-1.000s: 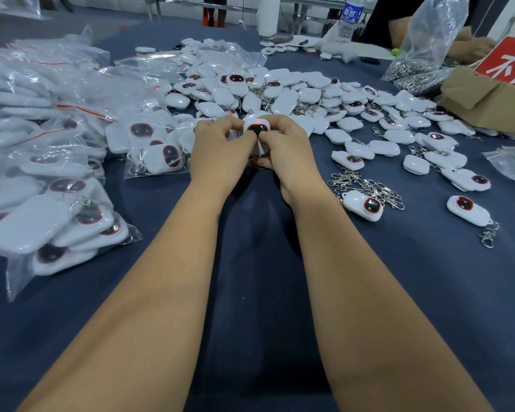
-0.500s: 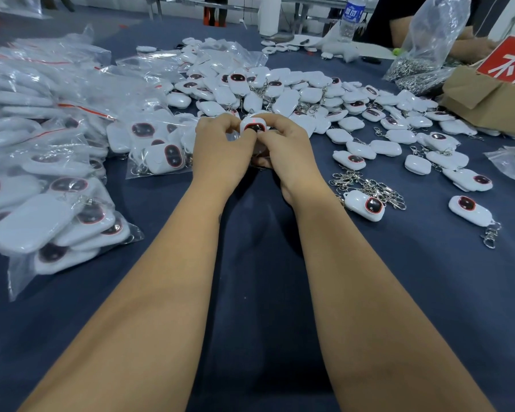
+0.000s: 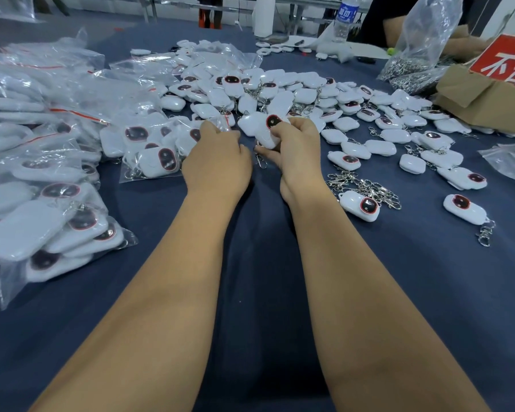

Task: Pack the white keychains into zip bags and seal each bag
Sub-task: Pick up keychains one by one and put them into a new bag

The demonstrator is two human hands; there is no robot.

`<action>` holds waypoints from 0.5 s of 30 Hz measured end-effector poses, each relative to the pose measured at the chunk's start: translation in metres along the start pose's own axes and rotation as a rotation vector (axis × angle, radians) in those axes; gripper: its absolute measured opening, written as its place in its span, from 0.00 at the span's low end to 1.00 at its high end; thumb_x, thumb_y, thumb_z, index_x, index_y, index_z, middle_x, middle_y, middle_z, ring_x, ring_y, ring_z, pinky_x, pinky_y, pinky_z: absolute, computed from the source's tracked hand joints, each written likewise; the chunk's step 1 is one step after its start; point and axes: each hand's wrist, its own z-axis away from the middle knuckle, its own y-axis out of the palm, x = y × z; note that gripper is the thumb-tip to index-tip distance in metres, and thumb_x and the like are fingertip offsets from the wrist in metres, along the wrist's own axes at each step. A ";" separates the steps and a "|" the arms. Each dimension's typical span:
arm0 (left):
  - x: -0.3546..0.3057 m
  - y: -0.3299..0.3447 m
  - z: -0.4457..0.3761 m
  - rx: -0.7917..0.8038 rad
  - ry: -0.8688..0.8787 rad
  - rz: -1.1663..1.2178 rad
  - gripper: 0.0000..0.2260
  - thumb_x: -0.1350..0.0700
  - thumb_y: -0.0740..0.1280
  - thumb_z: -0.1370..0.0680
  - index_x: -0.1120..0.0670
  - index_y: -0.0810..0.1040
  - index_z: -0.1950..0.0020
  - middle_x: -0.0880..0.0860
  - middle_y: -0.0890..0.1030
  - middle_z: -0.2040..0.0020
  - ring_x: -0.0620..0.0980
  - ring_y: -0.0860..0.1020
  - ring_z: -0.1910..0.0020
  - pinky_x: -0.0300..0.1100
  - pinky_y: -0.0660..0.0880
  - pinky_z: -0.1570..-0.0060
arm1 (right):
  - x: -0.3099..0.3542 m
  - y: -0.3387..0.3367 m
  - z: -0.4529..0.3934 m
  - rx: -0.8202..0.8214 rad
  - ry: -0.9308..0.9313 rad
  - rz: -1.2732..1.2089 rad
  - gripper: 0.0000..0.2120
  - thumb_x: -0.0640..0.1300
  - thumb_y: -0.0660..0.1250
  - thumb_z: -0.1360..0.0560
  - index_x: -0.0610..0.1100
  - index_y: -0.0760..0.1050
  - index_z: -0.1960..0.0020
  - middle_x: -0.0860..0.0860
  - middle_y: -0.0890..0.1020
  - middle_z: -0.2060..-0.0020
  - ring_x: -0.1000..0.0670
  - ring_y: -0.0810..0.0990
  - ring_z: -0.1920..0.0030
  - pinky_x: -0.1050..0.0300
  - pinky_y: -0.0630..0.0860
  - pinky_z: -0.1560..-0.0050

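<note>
A: What is each grip doing?

B: The right hand pinches a white keychain between thumb and fingertips, dark red-ringed face up, its metal clasp dangling just below. The left hand is curled, fingertips at a clear zip bag just beyond it; whether it actually pinches the film, I cannot tell.

A: What could go wrong?

B: My guess: the clasp snags the bag mouth, or the film slips from the left fingers and the mouth closes before the keychain goes in.

A: And the containers?

B: Left of the left grip, filled zip bags hold several keychains each. Beyond both grips lie loose keychains on the bench. Far right of the right grip, a big clear bag holds metal clasps beside a cardboard box.
</note>
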 end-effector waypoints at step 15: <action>0.003 -0.015 -0.009 -0.108 -0.163 0.223 0.10 0.54 0.60 0.26 0.57 0.69 0.65 0.52 0.70 0.70 0.55 0.68 0.68 0.45 0.58 0.70 | 0.001 0.006 0.005 0.196 0.012 -0.291 0.12 0.27 0.62 0.22 0.42 0.68 0.54 0.47 0.78 0.61 0.51 0.77 0.62 0.60 0.76 0.52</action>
